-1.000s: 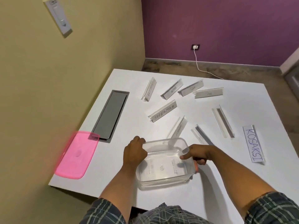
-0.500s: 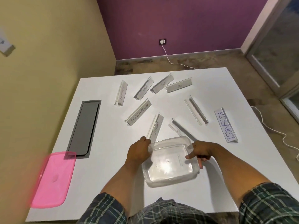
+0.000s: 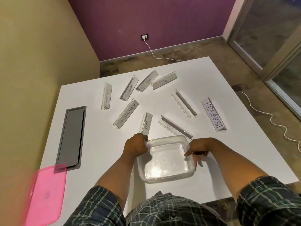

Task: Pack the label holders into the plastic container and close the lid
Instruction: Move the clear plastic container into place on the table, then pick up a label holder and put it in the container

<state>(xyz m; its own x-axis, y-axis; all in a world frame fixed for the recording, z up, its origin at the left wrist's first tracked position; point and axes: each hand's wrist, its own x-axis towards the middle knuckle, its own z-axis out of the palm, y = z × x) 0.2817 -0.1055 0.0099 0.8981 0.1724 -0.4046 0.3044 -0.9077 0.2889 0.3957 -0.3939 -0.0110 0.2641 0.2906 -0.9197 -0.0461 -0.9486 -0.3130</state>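
With both hands clasping the rim of the empty plastic container (image 3: pixel 164 159) at lower centre, the left hand (image 3: pixel 136 145) sits nearest the ELEPHANT label holder (image 3: pixel 146 122), whose long axis runs up-frame just above its knuckles, while the right hand (image 3: pixel 197 147) grips the opposite rim.

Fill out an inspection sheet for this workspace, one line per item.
Surface: white table, grey hatch set in.
Job's things: clear plastic container empty; nine label holders loose, among them KOSAKSI holder and ELEPHANT holder; pink lid at the near-left corner.
Clutter: nothing seen.
Grippers: left hand and right hand grip the container's rim.
Cables: white cable on floor.
Surroundings: purple wall, wall socket.
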